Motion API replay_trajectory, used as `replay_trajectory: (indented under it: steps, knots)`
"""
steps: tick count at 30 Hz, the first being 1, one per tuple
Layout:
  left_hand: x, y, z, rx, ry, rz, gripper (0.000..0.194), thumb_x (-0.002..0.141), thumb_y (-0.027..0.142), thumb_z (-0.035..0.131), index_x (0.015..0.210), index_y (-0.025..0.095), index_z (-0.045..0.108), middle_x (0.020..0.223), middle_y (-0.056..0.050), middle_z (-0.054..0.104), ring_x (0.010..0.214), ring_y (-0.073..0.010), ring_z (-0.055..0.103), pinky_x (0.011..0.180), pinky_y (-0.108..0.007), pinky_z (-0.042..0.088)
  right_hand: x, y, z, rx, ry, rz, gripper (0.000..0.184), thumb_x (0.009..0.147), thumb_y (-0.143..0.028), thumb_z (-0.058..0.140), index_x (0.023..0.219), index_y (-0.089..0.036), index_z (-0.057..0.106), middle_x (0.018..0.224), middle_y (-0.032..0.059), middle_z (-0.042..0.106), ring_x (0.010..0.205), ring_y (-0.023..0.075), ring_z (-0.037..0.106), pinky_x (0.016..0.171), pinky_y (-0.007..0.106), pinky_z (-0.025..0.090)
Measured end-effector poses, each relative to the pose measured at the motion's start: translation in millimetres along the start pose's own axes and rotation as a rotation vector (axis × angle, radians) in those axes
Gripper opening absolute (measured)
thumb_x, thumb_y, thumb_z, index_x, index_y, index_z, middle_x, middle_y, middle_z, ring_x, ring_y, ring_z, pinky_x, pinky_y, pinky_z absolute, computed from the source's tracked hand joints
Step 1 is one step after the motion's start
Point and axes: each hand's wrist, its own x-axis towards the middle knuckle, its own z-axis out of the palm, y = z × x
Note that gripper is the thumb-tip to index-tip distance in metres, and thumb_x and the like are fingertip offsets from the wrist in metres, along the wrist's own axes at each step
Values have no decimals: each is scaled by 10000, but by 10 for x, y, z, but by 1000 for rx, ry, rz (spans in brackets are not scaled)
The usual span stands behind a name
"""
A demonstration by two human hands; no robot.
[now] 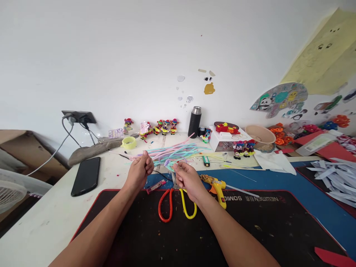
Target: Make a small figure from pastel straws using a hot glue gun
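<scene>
“While both hands are raised before you, state what each one has.”

“My right hand [185, 178] pinches a lilac and teal fuzzy piece [167, 163] between thumb and index finger. My left hand [140, 170] is apart from it, fingers curled in, thumb against the index finger; whether a thin strand is inside, I cannot determine from this angle.”

“Reason for the fingertip grip?”

“In my judgement the piece is light and soft, so a full fist would crush and hide it. Held out from the palm, it is plain to view.”

“Location of similar material?”

“A loose pile of pastel stems [178, 148] lies on the white table [36, 233], beyond both hands, presumably for easy reach.”

“Tools?”

“What look like scissors [175, 182] lie between my hands, red handle [160, 207] and yellow handle [184, 207] toward me, which would suit a quick pick-up. The yellow glue gun [219, 189] lies right of my right hand, its grip toward me, a clear stick [241, 191] projecting from the rear. The black phone [86, 176] is well left, likely placed there to be out of the way.”
</scene>
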Motion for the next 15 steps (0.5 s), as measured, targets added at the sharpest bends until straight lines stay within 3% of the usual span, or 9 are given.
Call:
replay_trajectory:
  steps: [3, 5, 9, 15]
  knots:
    - [-8, 20, 5, 99, -50, -6, 450, 749, 573, 849, 769, 160, 674, 652, 8, 564, 560, -109, 500, 497, -221, 350, 9, 9, 5, -8, 3, -4, 470, 761, -572, 813, 839, -221, 512, 506, -131, 401, 364, 53, 334, 399, 203, 185]
    - [-17, 46, 6, 145, -90, -4, 495, 761, 605, 828, 955, 158, 745, 816, -43, 654, 682, -151, 588, 560, -241, 425, 16, 13, 8, -19, 13, -2, 474, 746, -571, 818, 845, -223, 512, 496, -134, 400, 362, 54, 328, 397, 204, 190]
    - [-36, 83, 6, 212, -207, -5, 496, 816, 611, 774, 1031, 164, 764, 890, -72, 670, 751, -180, 599, 604, -260, 457, 27, 26, 8, -65, 30, -18, 463, 736, -560, 818, 873, -222, 534, 481, -139, 403, 357, 60, 325, 391, 207, 215]
    - [-46, 70, 9, 274, -312, -27, 450, 701, 343, 920, 1098, 222, 747, 908, -28, 646, 789, -174, 587, 650, -258, 472, 39, 41, 1, -104, 38, -51, 451, 733, -562, 815, 874, -213, 565, 499, -129, 430, 353, 60, 335, 376, 213, 212]
